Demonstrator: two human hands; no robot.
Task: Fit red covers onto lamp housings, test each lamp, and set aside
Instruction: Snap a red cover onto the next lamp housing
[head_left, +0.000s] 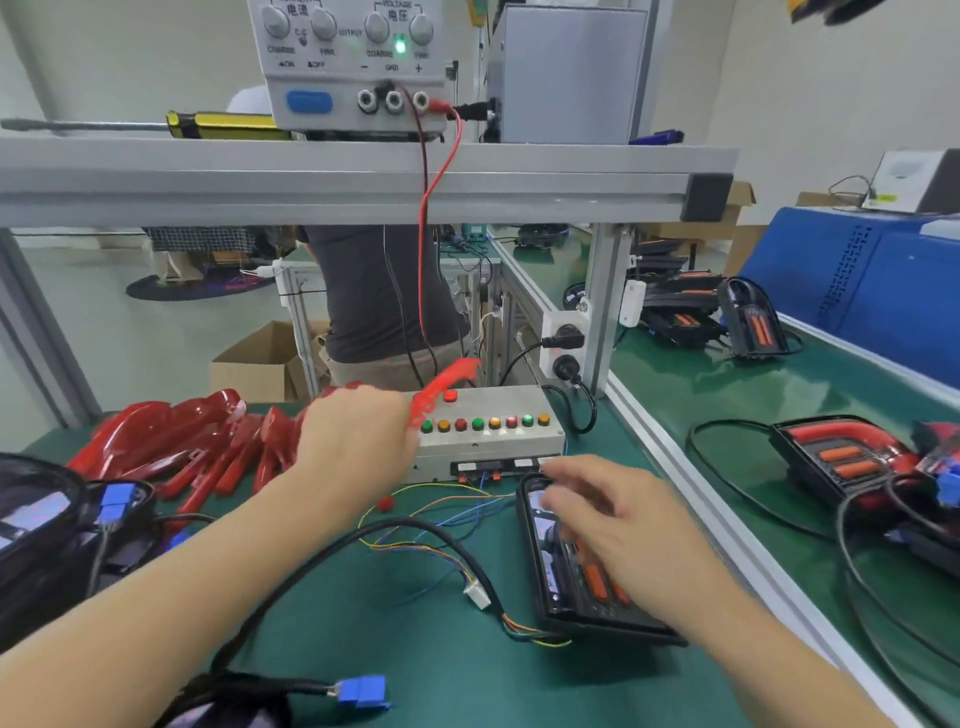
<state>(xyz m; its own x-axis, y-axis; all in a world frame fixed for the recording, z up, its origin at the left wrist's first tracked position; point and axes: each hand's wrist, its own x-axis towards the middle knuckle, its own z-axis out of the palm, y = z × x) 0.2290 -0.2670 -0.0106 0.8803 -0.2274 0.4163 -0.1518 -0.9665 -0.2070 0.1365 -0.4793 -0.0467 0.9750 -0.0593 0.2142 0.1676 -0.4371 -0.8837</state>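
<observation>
Left hand (358, 436): fingers grip one red cover (441, 387), raised over the button box (488, 431) at table's far edge.
Right hand (613, 525): fingers loosely spread, resting on black lamp housing (566, 582), mid-table.
Cover stock (171, 441): far-left corner.

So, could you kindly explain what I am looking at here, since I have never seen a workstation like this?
This is one picture from a camera worn on a person's head, looking down at their bare hands over a green bench. The left hand holds up a red cover, taken from near the pile of red covers. The right hand is blurred, resting on a black lamp housing. Behind stands a test box with coloured buttons, and a power supply sits on the shelf above. Lamps with covers already fitted lie on the right.
</observation>
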